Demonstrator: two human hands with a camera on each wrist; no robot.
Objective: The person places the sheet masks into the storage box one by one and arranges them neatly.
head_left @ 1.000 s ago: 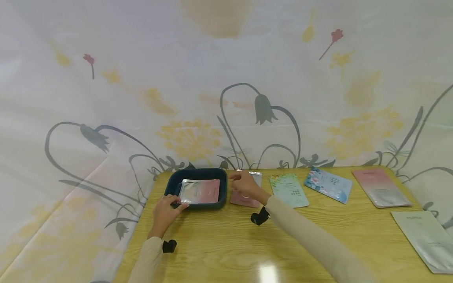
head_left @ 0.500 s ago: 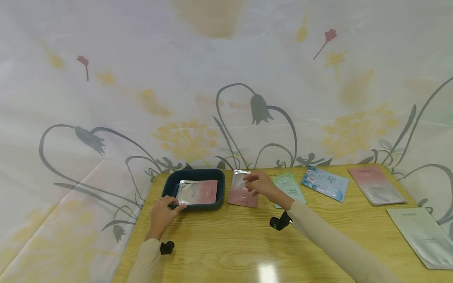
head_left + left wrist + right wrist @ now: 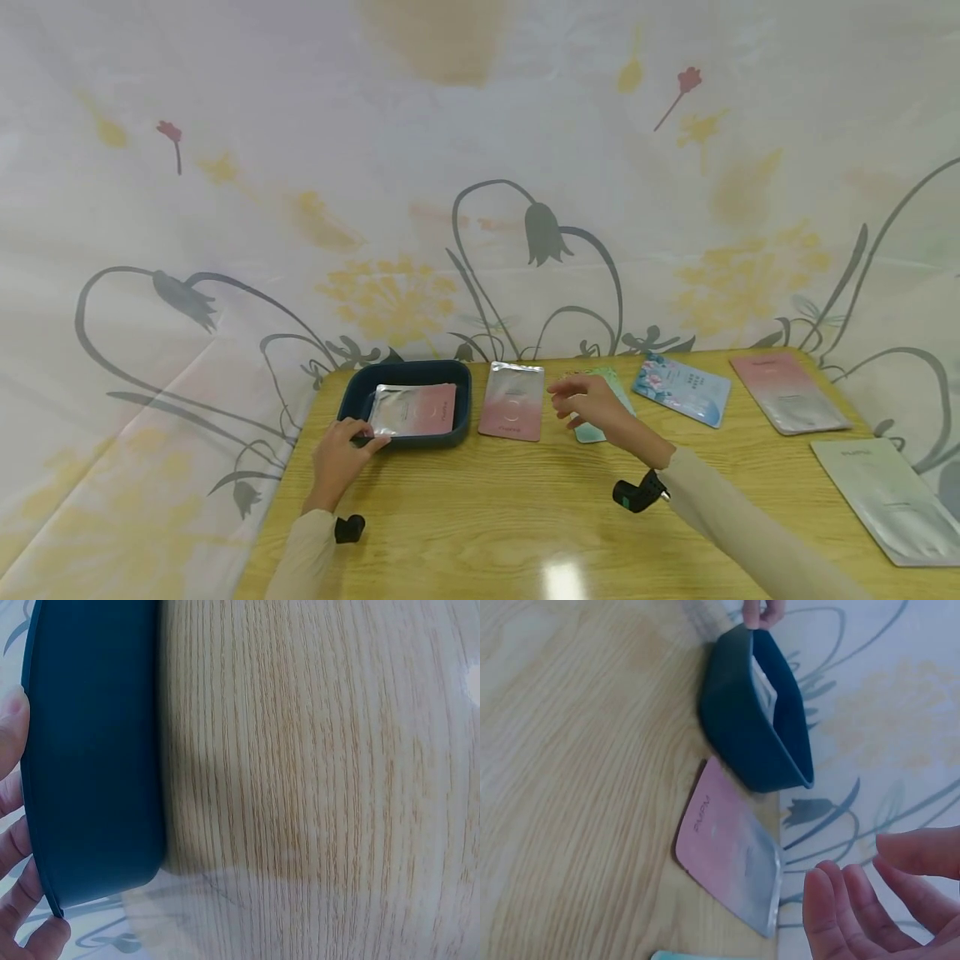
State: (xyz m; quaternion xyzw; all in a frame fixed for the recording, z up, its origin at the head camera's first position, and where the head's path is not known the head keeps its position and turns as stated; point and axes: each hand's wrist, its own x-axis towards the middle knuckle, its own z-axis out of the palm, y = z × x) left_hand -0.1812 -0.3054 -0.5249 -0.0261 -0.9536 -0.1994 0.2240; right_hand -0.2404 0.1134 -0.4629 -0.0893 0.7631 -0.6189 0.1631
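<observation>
My left hand (image 3: 337, 460) grips the near left corner of a dark blue-green plastic tray (image 3: 427, 442); in the left wrist view its thumb and fingers (image 3: 15, 896) lie at the tray's rim. Inside the tray lies a pink-and-silver face mask sachet (image 3: 416, 409); whether others lie beneath it I cannot tell. My right hand (image 3: 597, 407) is raised over a green sachet (image 3: 617, 385) and partly hides it. Its fingers are loosely bent with nothing between them, as the right wrist view also shows. Between tray and right hand, a pink-and-silver sachet (image 3: 512, 404) lies flat.
Farther right along the wooden table (image 3: 480, 508) lie a blue floral sachet (image 3: 684, 390), another pink-and-silver sachet (image 3: 791, 393) and a pale green-silver one (image 3: 892, 500). A flower-printed curtain (image 3: 375, 208) hangs behind the table's back edge.
My right hand has moved right from above the pink-and-silver sachet beside the tray, uncovering it, to over the green sachet. The left hand has stayed at the tray's rim.
</observation>
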